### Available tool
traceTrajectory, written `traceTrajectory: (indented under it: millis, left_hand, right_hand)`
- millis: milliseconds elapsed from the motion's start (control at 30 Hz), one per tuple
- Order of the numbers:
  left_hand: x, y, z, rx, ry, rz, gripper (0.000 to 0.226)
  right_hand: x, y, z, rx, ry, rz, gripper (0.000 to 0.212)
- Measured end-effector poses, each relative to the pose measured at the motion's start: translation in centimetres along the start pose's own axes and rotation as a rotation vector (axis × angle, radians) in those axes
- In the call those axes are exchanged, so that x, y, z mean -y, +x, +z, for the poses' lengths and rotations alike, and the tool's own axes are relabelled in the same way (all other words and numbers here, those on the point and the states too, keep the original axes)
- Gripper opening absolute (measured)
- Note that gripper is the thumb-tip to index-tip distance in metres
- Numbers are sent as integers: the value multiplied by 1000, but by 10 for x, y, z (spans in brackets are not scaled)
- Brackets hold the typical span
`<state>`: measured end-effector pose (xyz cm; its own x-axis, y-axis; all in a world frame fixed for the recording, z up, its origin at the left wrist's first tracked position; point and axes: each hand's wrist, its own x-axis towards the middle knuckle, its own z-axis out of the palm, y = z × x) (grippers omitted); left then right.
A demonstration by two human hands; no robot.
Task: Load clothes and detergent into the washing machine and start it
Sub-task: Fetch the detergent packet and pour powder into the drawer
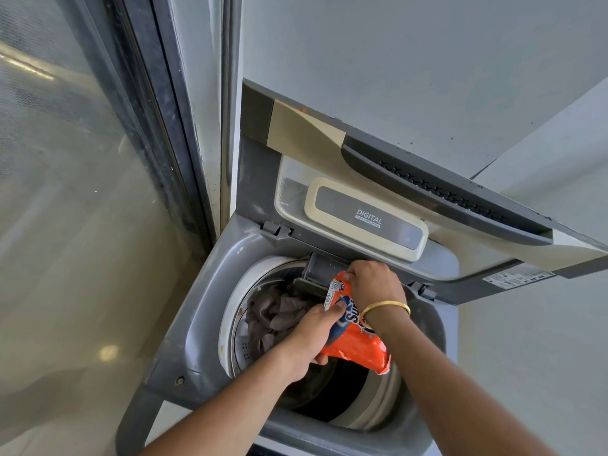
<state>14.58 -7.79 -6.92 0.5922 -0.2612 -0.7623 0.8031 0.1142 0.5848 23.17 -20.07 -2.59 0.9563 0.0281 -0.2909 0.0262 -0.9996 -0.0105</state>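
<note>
Head view: both hands, left hand (312, 337) and right hand (375, 284), fingers clamped on the orange detergent packet (353, 343), tip it toward the drawer (320, 274) at 12 o'clock of the clothes (276, 319); pouring slowly should prevent spills.

The washing machine (197, 324) has a grey plastic top with a dull sheen, scuffed near its corner. Its raised lid (411, 179) shows smooth plastic with a beige satin band. The detergent packet (355, 343) is glossy, crinkled orange film. The clothes (276, 317) are matt, wrinkled brown cloth. A bangle (385, 307) gleams like polished gold metal.
</note>
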Motion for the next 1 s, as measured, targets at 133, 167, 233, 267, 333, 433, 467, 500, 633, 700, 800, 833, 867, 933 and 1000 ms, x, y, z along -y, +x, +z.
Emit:
traceTrajectory:
  millis: [133,167,233,267,333,433,467,500,633,700,800,833,867,933,1000]
  left_hand:
    - [-2,-2,-2,-6,9,-9,37]
    - [-2,-3,-2,-8,14,-11,36]
    - [-2,-2,-4,-15,7,-16,34]
    - [-2,-2,-3,-8,0,-15,34]
    - [-2,-1,-2,-17,-15,-11,32]
    - [-4,-3,-2,-33,7,12,26]
    - [-2,-2,-1,-19,-2,27,26]
    - [-2,0,-1,-22,-25,28,26]
    - [2,2,-2,-33,-25,-22,26]
    - [0,2,-2,-29,-32,-18,27]
    - [2,6,-3,-13,-8,-23,29]
    - [1,4,-3,-9,8,-18,30]
    - [1,3,-3,0,24,-5,30]
    - [2,4,-5,15,77,21,28]
    - [4,3,-6,15,132,61,28]
  right_hand:
    - [-2,1,5,-2,31,20,22]
    - [-1,1,6,4,40,27,22]
    - [-2,2,8,17,69,36,23]
    - [-4,3,9,11,86,43,23]
    - [-4,4,10,0,90,36,23]
    - [-5,5,11,1,91,26,23]
    - [-4,4,11,3,95,25,24]
    - [-4,6,11,9,87,16,24]
    - [-5,9,12,74,77,16,24]
    - [-3,9,11,66,68,8,24]
    - [-6,8,14,61,71,10,25]
    - [-7,7,14,57,85,19,25]
    - [-7,6,14,51,102,27,24]
    - [-10,3,15,41,155,47,23]
    - [-13,-4,16,18,224,73,22]
